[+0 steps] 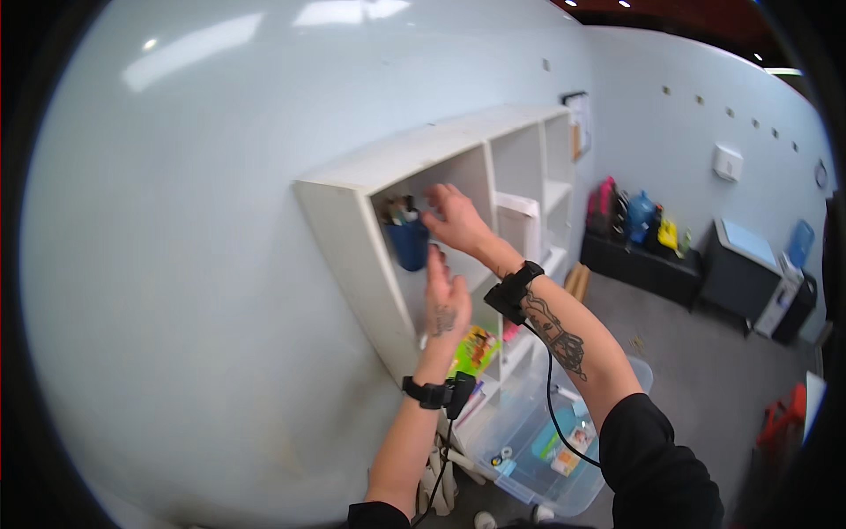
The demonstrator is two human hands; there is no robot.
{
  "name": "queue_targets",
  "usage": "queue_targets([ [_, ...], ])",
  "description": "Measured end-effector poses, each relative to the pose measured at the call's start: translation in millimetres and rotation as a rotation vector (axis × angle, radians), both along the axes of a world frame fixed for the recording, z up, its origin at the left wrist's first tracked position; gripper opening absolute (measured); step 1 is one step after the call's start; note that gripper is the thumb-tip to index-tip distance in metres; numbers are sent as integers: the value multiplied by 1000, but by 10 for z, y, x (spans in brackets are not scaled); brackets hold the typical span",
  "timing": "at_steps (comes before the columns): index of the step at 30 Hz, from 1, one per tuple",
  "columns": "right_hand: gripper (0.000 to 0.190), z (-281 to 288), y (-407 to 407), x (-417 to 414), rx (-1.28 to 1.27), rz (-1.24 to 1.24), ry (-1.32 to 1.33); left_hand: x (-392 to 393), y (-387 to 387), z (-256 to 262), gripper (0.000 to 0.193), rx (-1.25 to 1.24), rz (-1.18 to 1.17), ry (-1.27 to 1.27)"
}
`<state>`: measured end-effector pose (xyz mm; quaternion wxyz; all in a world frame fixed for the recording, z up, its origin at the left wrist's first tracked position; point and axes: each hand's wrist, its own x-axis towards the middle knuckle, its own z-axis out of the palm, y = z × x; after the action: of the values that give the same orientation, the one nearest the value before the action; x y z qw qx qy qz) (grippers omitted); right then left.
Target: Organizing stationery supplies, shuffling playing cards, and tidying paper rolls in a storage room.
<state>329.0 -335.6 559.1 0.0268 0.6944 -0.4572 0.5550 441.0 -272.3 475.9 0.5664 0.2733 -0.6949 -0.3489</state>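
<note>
A dark blue cup (pixel 408 246) with pens or brushes (pixel 400 210) in it stands in the upper left compartment of a white shelf unit (pixel 433 153). My right hand (pixel 457 219) reaches into that compartment, just right of the cup's rim, fingers spread and curved. Lower down, my left hand (pixel 445 297) points upward with its fingertips close to the cup's lower right side. Neither hand grips the cup; blur hides whether any fingertip touches it. Both wrists wear black straps with cables.
Below stands a clear plastic bin (pixel 529 456) with stationery in it. A bright green packet (pixel 477 350) lies in a lower compartment, and a white box (pixel 519 225) fills part of the neighbouring one. Rolled material (pixel 441 479) leans under the shelf. A black bench (pixel 634 264) holds bags.
</note>
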Motion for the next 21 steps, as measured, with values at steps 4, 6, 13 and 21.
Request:
queue_targets([
  [4, 22, -290, 1055, -196, -96, 65, 69, 67, 577, -263, 65, 7, -253, 176],
  [6, 16, -517, 1687, -167, -18, 152, 63, 247, 986, -407, 62, 32, -367, 191],
  [13, 16, -1764, 4342, -856, 589, -191, -142, 451, 1656, -1497, 46, 259, -571, -64],
  [21, 15, -2074, 6628, -854, 814, -760, -573, 342, 2037, -2044, 23, 300, -592, -543],
])
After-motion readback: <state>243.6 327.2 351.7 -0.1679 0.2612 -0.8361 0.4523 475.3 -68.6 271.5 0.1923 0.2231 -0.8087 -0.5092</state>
